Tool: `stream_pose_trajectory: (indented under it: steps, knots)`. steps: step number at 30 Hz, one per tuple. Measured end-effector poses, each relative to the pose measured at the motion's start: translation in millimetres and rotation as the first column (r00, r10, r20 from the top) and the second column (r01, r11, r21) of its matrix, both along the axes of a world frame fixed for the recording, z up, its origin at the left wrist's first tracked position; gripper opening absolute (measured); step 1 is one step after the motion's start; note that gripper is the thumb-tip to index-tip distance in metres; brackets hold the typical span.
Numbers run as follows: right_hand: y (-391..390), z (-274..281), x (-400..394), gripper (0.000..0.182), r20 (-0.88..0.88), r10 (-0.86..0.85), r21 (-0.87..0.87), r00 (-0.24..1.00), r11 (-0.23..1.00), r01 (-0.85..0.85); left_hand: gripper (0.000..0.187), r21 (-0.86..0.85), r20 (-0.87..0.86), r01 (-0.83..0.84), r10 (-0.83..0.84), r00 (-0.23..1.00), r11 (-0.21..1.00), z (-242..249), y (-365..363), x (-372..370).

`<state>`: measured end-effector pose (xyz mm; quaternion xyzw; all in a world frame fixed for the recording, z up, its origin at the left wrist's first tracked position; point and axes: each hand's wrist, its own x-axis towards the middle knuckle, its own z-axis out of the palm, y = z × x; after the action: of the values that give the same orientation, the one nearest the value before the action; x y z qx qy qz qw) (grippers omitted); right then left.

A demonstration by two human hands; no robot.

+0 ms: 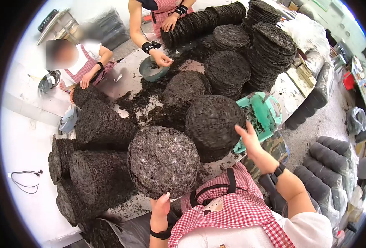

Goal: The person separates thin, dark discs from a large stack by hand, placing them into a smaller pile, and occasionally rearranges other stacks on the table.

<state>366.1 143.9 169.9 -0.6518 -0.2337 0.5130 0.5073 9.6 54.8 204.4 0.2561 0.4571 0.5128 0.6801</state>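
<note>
My left hand (162, 204) holds a round stack of dark, shiny seaweed-like sheets (163, 162) from below, its thumb over the lower edge and its other fingers hidden beneath. My right hand (249, 138) is at the right edge of another dark round disc (214, 122), which lies on top of a stack and looks slightly blurred. The thumb and fingers of that hand are spread apart. Just behind it stands a green plastic basket (276, 109) with dark scraps inside.
Tall dark stacks (227, 72) stand across the table (292, 93), with piles lying on their sides at left. Loose scraps surround them. A person (166, 58) reaches over a bowl (152, 74); another person (87, 70) touches a left pile. Wrapped rolls (332, 153) lie at right.
</note>
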Motion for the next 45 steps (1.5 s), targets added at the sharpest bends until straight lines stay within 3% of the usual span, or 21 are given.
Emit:
stream_pose_trajectory:
  steps: [4, 6, 7, 9, 10, 11, 12, 14, 16, 18, 20, 22, 24, 26, 29, 32, 34, 37, 40, 44, 45]
  knots:
    - [-23.2, -13.3, -9.7, 0.067, 0.461, -0.059, 0.115, 0.885, 0.993, 0.006, 0.05, 0.058, 0.068, -0.09, 0.086, 0.994, 0.994, -3.2, -1.3, 5.9]
    - [-27.6, 15.0, -17.6, 0.064, 0.728, -0.148, 0.328, 0.669, 0.933, -0.151, 0.05, 0.013, 0.111, -0.108, 0.106, 0.988, 0.994, -12.1, -3.6, 2.9]
    - [-28.8, 43.2, -30.9, 0.063, 0.739, -0.125, 0.374, 0.662, 0.893, -0.249, 0.049, 0.002, 0.141, -0.103, 0.102, 0.985, 0.995, -12.2, -4.4, 2.2]
    - [-27.2, 75.4, -54.6, 0.062, 0.611, 0.225, 0.466, 0.759, 0.673, -0.575, 0.049, -0.004, 0.096, -0.037, 0.037, 0.995, 0.999, -4.1, 1.4, 5.0]
    - [-23.1, 99.7, -65.8, 0.064, 0.698, 0.379, 0.381, 0.608, 0.522, -0.763, 0.049, -0.007, 0.081, 0.006, -0.006, 0.997, 1.0, -0.5, 4.7, 9.7]
    - [-24.5, 102.4, -81.6, 0.07, 0.569, 0.57, 0.374, 0.593, 0.463, -0.804, 0.05, 0.026, -0.002, 0.019, -0.019, 1.0, 0.999, 3.6, 6.0, 18.4]
    - [-23.6, 99.9, -95.0, 0.071, 0.717, 0.486, 0.369, 0.499, 0.342, -0.864, 0.051, 0.06, -0.082, 0.038, -0.032, 0.996, 0.997, 8.0, 8.2, 29.6]
    - [-26.2, 85.3, -112.7, 0.06, 0.819, 0.428, 0.243, 0.382, 0.344, -0.907, 0.052, 0.093, -0.213, 0.077, -0.056, 0.975, 0.993, 9.1, 9.7, 39.2]
    - [-25.2, 86.4, -109.0, 0.05, 0.768, 0.419, 0.335, 0.485, 0.383, -0.861, 0.052, 0.097, -0.314, 0.112, -0.076, 0.946, 0.989, 6.5, 8.9, 39.7]
    - [-26.1, 91.5, -90.4, 0.041, 0.618, 0.462, 0.291, 0.636, 0.618, -0.731, 0.051, 0.053, -0.268, 0.074, -0.057, 0.962, 0.996, 3.1, 4.0, 30.8]
    - [-32.4, 85.5, -65.7, 0.033, 0.425, 0.263, 0.136, 0.866, 0.927, -0.348, 0.055, 0.088, -0.086, 0.008, -0.001, 0.996, 0.996, 11.2, 4.4, 29.9]
    - [-30.1, 62.5, -30.4, 0.04, 0.034, 0.021, 0.177, 0.999, 0.984, -0.027, 0.056, 0.065, 0.0, -0.018, 0.018, 1.0, 0.998, 8.3, -0.7, 24.4]
    - [-28.7, 52.3, -6.5, 0.049, -0.029, -0.167, 0.04, 0.985, 0.985, 0.168, 0.057, 0.055, 0.028, -0.019, 0.017, 0.999, 0.998, 5.8, -1.1, 24.4]
    - [-33.3, 20.4, 8.2, 0.044, 0.477, -0.165, 0.245, 0.863, 0.968, 0.05, 0.058, 0.06, -0.006, 0.003, -0.003, 1.0, 0.998, 4.7, -0.7, 24.3]
    - [-37.1, 58.7, -21.2, 0.037, 0.395, 0.036, 0.323, 0.918, 0.93, -0.176, 0.055, 0.046, -0.112, 0.053, -0.048, 0.993, 0.998, 4.0, 2.5, 29.1]
    - [-34.4, 95.0, -56.3, 0.05, 0.515, 0.535, 0.326, 0.67, 0.6, -0.73, 0.053, -0.049, -0.187, 0.184, -0.19, 0.964, 0.982, 6.4, 10.8, 38.5]
    - [-29.6, 98.0, -86.0, 0.067, 0.719, 0.521, 0.303, 0.461, 0.363, -0.881, 0.055, -0.059, -0.23, 0.175, -0.184, 0.956, 0.983, 1.5, 14.9, 45.2]
    - [-24.3, 84.2, -108.5, 0.068, 0.839, 0.431, 0.226, 0.334, 0.282, -0.932, 0.074, 0.159, -0.121, 0.202, -0.184, 0.975, 0.966, -4.9, 16.4, 43.8]
    - [-21.9, 88.8, -107.2, 0.065, 0.817, 0.456, 0.246, 0.352, 0.276, -0.929, 0.068, 0.006, -0.032, 0.225, -0.225, 0.974, 0.974, 10.2, 24.0, 37.6]
    - [-25.8, 90.3, -111.9, 0.058, 0.774, 0.496, 0.292, 0.395, 0.274, -0.916, 0.062, 0.089, -0.222, 0.172, -0.149, 0.964, 0.981, 1.7, 18.2, 38.0]
    - [-24.6, 90.6, -112.3, 0.057, 0.759, 0.516, 0.298, 0.398, 0.267, -0.916, 0.054, -0.053, -0.289, 0.141, -0.151, 0.945, 0.989, 2.0, 15.5, 36.5]
